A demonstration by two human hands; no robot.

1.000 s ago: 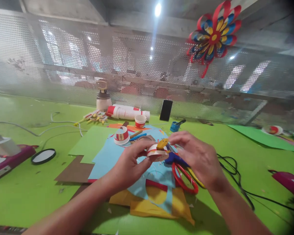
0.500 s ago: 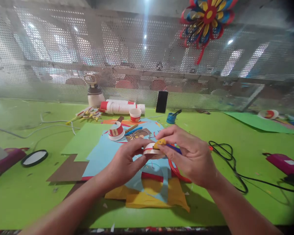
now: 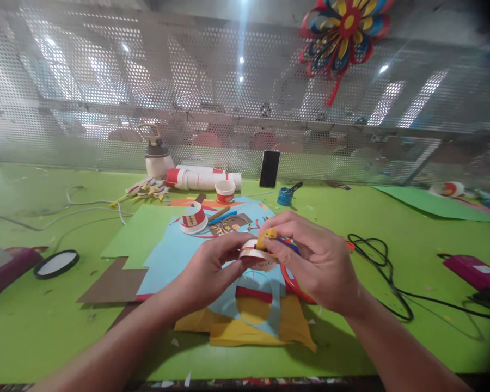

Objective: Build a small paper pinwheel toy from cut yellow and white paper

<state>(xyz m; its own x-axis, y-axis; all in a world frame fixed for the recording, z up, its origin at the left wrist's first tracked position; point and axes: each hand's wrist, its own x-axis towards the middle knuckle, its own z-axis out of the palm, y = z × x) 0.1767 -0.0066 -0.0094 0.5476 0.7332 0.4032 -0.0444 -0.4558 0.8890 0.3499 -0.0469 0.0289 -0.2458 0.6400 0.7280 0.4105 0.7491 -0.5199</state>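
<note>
My left hand (image 3: 210, 272) holds a small white paper ring with a red stripe (image 3: 251, 250) above the blue paper sheet (image 3: 175, 253). My right hand (image 3: 316, 258) pinches a small yellow paper piece (image 3: 266, 237) against the top of that ring. Both hands meet over the middle of the green table (image 3: 44, 321). Red-handled scissors (image 3: 296, 286) lie on the paper under my right hand, mostly hidden by it. A second red-and-white paper ring (image 3: 193, 218) rests on the blue sheet further back.
Yellow paper (image 3: 265, 332) and a brown card (image 3: 112, 283) lie near the front. A glue bottle (image 3: 204, 178), small cup (image 3: 225, 191), phone (image 3: 269, 169) and blue pot (image 3: 286, 197) stand at the back. A black cable (image 3: 386, 272) and pink tools (image 3: 476, 272) lie right; a black-rimmed lid (image 3: 57, 263) lies left.
The view tilted down and then steadied. My right hand has pressed the yellow piece closer onto the ring, and both hands have sunk slightly toward the paper.
</note>
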